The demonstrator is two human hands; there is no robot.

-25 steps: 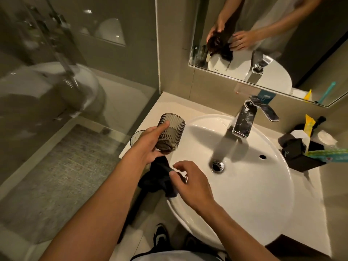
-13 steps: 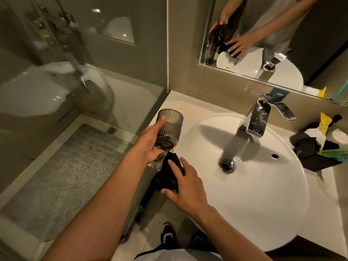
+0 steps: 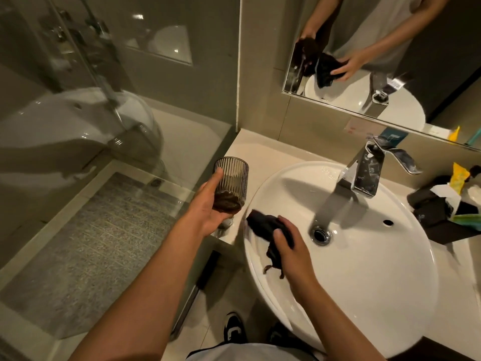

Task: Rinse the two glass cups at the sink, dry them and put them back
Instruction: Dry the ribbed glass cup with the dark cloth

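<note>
My left hand point(image 3: 208, 212) holds a ribbed smoky glass cup point(image 3: 230, 187) upright, just left of the white sink's point(image 3: 390, 295) rim, above the counter corner. Under that hand a second glass cup point(image 3: 226, 224) stands on the counter, mostly hidden. My right hand point(image 3: 289, 248) grips a dark cloth point(image 3: 263, 225) over the sink's left rim, a short way right of the held cup. The cloth does not touch the cup.
A chrome faucet point(image 3: 364, 173) stands at the back of the sink, with the drain point(image 3: 320, 234) below it. Dark boxes and toiletries point(image 3: 442, 201) crowd the counter at the right. A glass shower partition point(image 3: 104, 178) runs along the left. A mirror point(image 3: 390, 61) hangs behind.
My right hand has lifted the dark cloth from below the counter edge up onto the sink's left rim. The left hand keeps the cup in about the same spot.
</note>
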